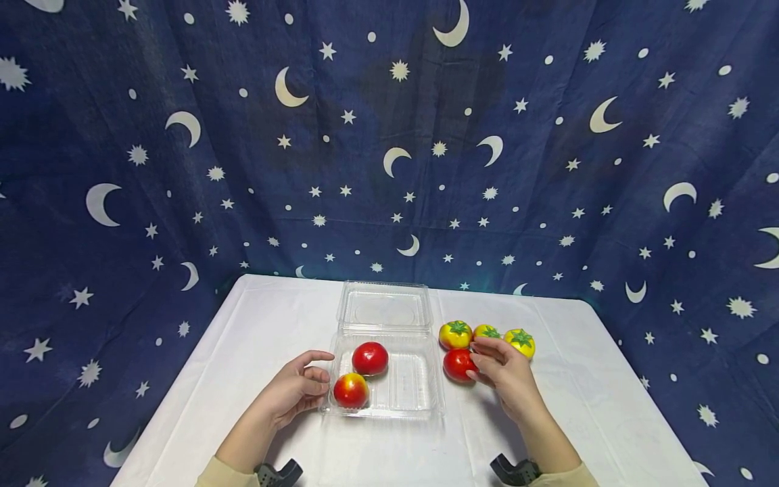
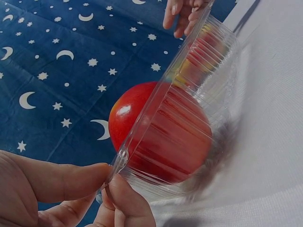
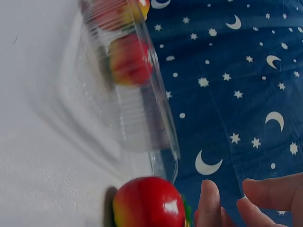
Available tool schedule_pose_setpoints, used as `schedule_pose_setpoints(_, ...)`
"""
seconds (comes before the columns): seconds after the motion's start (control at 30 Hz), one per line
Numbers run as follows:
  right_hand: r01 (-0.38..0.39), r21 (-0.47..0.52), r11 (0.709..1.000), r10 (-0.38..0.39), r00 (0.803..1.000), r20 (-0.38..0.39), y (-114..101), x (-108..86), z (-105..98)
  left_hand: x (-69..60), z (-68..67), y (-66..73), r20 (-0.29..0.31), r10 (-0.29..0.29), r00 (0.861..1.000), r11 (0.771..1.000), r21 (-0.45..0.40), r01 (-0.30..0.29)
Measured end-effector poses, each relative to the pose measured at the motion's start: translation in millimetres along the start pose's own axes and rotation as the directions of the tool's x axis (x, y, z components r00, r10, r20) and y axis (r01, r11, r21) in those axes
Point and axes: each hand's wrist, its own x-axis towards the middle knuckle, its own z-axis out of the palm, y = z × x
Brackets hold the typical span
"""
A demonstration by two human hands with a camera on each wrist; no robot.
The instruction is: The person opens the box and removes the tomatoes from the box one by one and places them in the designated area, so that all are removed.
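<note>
An open clear plastic clamshell container (image 1: 414, 404) lies on the table with its lid (image 1: 383, 308) folded back. Inside its left part sit a red fruit (image 1: 370, 358) and a red-and-yellow fruit (image 1: 350, 391), both shiny. My left hand (image 1: 298, 389) pinches the container's left rim between thumb and finger, plainest in the left wrist view. To the right of the container, my right hand (image 1: 508, 372) is beside another red fruit (image 1: 459, 365), which shows a bit of green leaf in the right wrist view. There, a small gap separates its extended fingers (image 3: 209, 201) from that fruit.
Behind the right hand stand yellow tomato-like fruits with green leafy tops: one at left (image 1: 456, 335), one partly hidden (image 1: 487, 331) and one at right (image 1: 520, 343). A white cloth covers the table (image 1: 274, 311). A dark blue star-and-moon curtain (image 1: 365, 169) hangs behind it.
</note>
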Motion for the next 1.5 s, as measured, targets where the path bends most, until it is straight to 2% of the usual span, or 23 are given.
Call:
schedule_pose_setpoints(0.27,0.008,0.048,0.999,-0.009,1.000,0.026,-7,-4.8,17,-1.5,-0.7,-0.4,0.011,0.006,1.000,1.000,-0.007,-0.006)
schedule_pose_setpoints(0.73,0.042,0.112,0.993,-0.055,0.992,0.116,-11,-9.6,41,-1.5,-1.1,-1.8,0.021,0.003,1.000,1.000,-0.020,-0.003)
schedule_pose_setpoints(0.97,0.054,0.103,0.993,-0.069,0.987,0.146,-13,-10.0,55,-1.2,-1.4,-1.7,0.021,0.006,1.000,1.000,-0.015,-0.006)
schedule_pose_setpoints(1.5,0.031,0.068,0.997,-0.045,0.976,0.214,-20,0.0,86,-0.4,0.2,-0.3,0.014,0.007,1.000,1.000,-0.009,-0.007)
